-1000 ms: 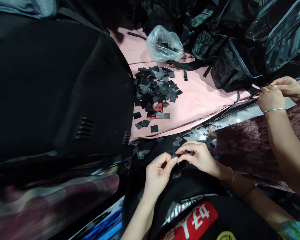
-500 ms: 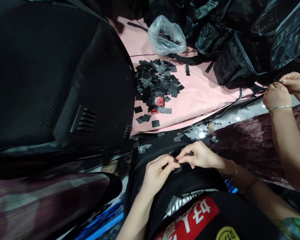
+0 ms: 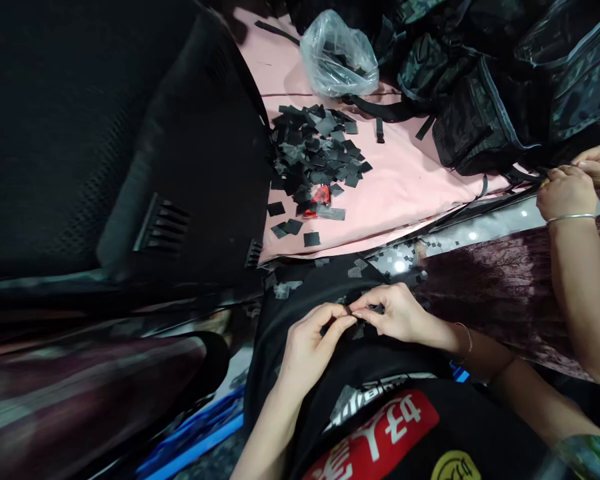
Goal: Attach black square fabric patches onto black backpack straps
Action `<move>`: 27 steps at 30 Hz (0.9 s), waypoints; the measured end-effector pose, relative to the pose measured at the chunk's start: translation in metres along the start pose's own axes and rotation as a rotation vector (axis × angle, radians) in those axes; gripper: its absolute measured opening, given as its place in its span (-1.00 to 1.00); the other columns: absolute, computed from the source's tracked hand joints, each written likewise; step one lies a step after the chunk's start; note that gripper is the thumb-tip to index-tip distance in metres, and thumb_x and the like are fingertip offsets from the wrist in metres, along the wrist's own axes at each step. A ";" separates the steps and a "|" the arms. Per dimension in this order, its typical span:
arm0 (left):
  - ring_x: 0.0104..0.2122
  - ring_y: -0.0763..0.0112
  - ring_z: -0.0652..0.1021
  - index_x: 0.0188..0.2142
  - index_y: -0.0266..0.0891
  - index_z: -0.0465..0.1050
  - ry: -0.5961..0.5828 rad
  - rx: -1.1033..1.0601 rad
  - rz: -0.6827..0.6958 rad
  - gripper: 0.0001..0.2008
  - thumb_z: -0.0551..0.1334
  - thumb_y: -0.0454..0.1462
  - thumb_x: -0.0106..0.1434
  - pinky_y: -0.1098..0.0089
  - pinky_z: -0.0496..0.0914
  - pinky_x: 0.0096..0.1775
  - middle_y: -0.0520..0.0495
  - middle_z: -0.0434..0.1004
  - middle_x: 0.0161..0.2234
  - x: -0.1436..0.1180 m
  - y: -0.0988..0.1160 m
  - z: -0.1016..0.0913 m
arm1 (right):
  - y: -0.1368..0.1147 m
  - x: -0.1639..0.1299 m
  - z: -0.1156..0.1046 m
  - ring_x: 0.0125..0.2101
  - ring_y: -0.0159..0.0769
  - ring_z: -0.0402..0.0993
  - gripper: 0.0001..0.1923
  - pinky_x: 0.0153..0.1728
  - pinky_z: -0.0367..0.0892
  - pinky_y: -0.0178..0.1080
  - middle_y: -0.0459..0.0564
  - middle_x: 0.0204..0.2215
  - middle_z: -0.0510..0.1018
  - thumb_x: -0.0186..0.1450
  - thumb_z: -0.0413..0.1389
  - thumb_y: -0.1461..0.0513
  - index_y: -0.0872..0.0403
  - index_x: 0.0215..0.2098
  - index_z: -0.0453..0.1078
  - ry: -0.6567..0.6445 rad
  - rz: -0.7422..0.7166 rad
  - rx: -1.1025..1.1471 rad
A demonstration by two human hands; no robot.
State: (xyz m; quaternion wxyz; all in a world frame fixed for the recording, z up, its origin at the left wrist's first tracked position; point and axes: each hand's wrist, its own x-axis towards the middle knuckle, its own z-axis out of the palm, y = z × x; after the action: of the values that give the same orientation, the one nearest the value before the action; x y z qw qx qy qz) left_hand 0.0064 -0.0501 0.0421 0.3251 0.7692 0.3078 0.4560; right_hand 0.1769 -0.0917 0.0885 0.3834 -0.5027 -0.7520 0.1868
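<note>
"What are your hands doing?"

"My left hand is pinching a small dark piece between thumb and forefinger. My right hand comes in from the other side, thumb and finger pinched on the same piece, so the fingertips nearly meet."

"And where is that piece?"

"Over my lap, between the two hands. My fingers cover most of it, so I can't tell its shape."

"Is there anything in your right palm?"

"A dark patch shows inside the curl of my fingers. I can't tell whether it's another piece or the black cloth behind."

"What lies about you?"

"A few thin scraps on my lap. Past my knees there's a pink cloth with a heap of dark squares, a few lying loose on its near side. Something red sits at the heap's near edge, partly covered. Beyond the heap stands a clear bag with dark bits inside. A big black panel rises on my left, and a camouflage bag sits to the right."

"Anyone near?"

"A co-worker's hands, close together at the far right, above a floor strewn with more squares."
</note>
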 end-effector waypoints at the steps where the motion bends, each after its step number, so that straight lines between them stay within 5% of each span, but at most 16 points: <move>1: -0.43 0.48 0.43 -0.40 -0.28 0.43 0.001 -0.047 -0.045 -0.75 0.17 -0.12 0.18 0.50 0.29 -0.32 -0.02 0.44 -0.42 0.000 0.000 0.001 | 0.002 0.000 0.003 -0.37 -0.46 0.46 -0.83 -0.28 0.31 -0.46 -0.06 -0.36 0.52 0.19 0.10 0.29 0.16 -0.29 0.49 0.047 -0.054 -0.010; 6: -0.42 0.47 0.45 -0.37 -0.33 0.42 0.041 -0.346 -0.250 -0.72 0.20 -0.11 0.16 0.52 0.34 -0.29 -0.05 0.44 -0.44 -0.005 0.001 0.005 | 0.006 -0.002 0.014 -0.34 -0.48 0.45 -0.84 -0.28 0.32 -0.47 -0.06 -0.34 0.52 0.20 0.08 0.31 0.15 -0.29 0.49 0.193 -0.208 -0.029; 11: -0.41 0.46 0.47 -0.39 -0.35 0.42 0.065 -0.438 -0.305 -0.71 0.25 -0.11 0.12 0.52 0.37 -0.29 -0.08 0.45 -0.44 -0.008 0.005 0.008 | 0.004 -0.003 0.016 -0.35 -0.48 0.46 -0.84 -0.28 0.34 -0.47 -0.05 -0.36 0.52 0.22 0.07 0.31 0.16 -0.30 0.49 0.236 -0.234 -0.031; 22: -0.44 0.45 0.46 -0.42 -0.34 0.41 0.117 -0.205 -0.237 -0.73 0.19 -0.12 0.14 0.52 0.34 -0.34 -0.04 0.44 -0.46 -0.007 0.007 0.004 | 0.007 -0.003 0.023 -0.36 -0.48 0.44 -0.84 -0.29 0.33 -0.46 -0.05 -0.37 0.52 0.22 0.08 0.28 0.18 -0.30 0.48 0.252 -0.246 -0.055; 27: -0.47 0.49 0.44 -0.43 -0.32 0.41 0.179 -0.049 -0.110 -0.79 0.16 -0.19 0.15 0.52 0.33 -0.38 -0.03 0.43 -0.46 -0.009 0.004 0.006 | 0.006 0.001 0.021 -0.51 -0.52 0.40 -0.77 -0.37 0.31 -0.45 -0.07 -0.43 0.50 0.20 0.11 0.15 0.16 -0.33 0.49 0.125 -0.011 0.103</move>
State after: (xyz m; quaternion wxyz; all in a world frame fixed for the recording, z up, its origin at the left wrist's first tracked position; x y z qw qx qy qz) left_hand 0.0090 -0.0613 0.0385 0.3396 0.6992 0.3660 0.5118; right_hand 0.1645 -0.0864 0.0715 0.4560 -0.4888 -0.7186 0.1916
